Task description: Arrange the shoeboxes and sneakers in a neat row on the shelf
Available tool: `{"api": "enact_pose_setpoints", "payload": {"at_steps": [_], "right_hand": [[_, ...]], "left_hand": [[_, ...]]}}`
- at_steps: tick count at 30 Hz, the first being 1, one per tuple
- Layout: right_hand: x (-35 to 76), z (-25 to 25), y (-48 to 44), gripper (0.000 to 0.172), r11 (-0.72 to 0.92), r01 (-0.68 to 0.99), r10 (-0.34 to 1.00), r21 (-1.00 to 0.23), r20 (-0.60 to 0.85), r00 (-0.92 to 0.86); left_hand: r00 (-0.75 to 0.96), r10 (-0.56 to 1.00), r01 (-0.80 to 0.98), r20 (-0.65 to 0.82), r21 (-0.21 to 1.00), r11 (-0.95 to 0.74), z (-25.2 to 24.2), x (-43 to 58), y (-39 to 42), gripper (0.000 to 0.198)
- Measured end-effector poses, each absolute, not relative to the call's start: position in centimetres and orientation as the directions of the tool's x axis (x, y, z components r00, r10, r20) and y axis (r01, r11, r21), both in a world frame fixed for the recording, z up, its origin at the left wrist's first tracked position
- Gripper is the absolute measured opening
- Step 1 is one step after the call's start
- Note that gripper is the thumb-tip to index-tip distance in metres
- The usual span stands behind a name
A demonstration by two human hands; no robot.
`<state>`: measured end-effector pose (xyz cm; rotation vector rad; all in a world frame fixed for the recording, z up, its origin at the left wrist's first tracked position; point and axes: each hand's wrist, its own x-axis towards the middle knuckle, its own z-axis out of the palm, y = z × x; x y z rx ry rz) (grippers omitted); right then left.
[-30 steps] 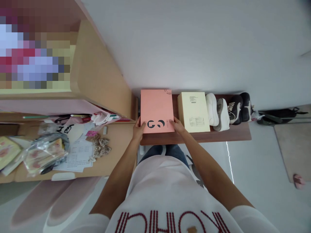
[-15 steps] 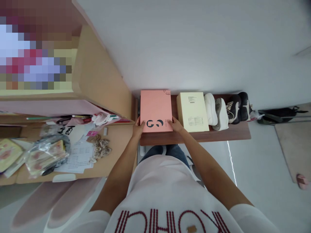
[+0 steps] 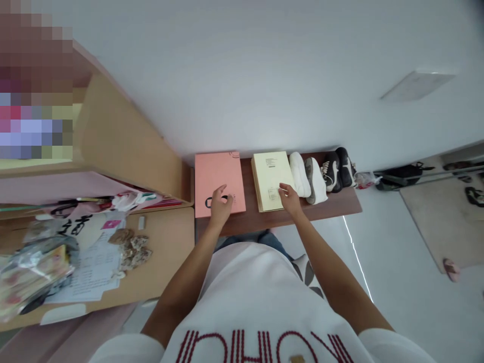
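Brown shelf (image 3: 338, 203), pink box (image 3: 217, 174), print (image 3: 208, 202) partly hidden behind left hand (image 3: 220, 207)

A lived-in room (image 3: 264, 75) in what appears to be a home, seen along a pale, plain wall (image 3: 234, 101). White shoes (image 3: 316, 181) and dark shoes (image 3: 333, 174) sit in a row on a brown wooden shelf (image 3: 338, 205), while a pink slipper (image 3: 451, 270) lies at the edge of a beige mat (image 3: 427, 222) on the smooth floor (image 3: 393, 257). At left, below a wooden cabinet (image 3: 124, 136), a light wood desk (image 3: 170, 227) is casually strewn with loose papers (image 3: 94, 272), a clear plastic bag (image 3: 41, 272) and patterned cloth bunches (image 3: 135, 249) resembling hair ties.
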<state>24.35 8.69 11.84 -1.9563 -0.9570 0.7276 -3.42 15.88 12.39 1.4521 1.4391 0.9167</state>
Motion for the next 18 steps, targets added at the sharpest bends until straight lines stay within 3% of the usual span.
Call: {"api": "enact_pose_setpoints", "payload": {"at_steps": [8, 12, 18], "right_hand": [[31.8, 10.1, 7.2, 0.049, -0.466, 0.431, 0.809, -0.773, -0.174, 0.562], [33.2, 8.8, 7.7, 0.057, -0.485, 0.435, 0.816, -0.758, -0.214, 0.536], [33.6, 8.0, 8.8, 0.055, -0.483, 0.406, 0.841, -0.776, -0.283, 0.461]], "left_hand": [[0.250, 0.926, 0.259, -0.284, 0.941, 0.218, 11.3, 6.8, 13.2, 0.055], [0.209, 0.908, 0.259, -0.363, 0.916, 0.307, 9.6, 9.9, 12.7, 0.060], [0.028, 0.875, 0.291, -0.483, 0.842, 0.455, 6.6, 11.5, 13.2, 0.075]]}}
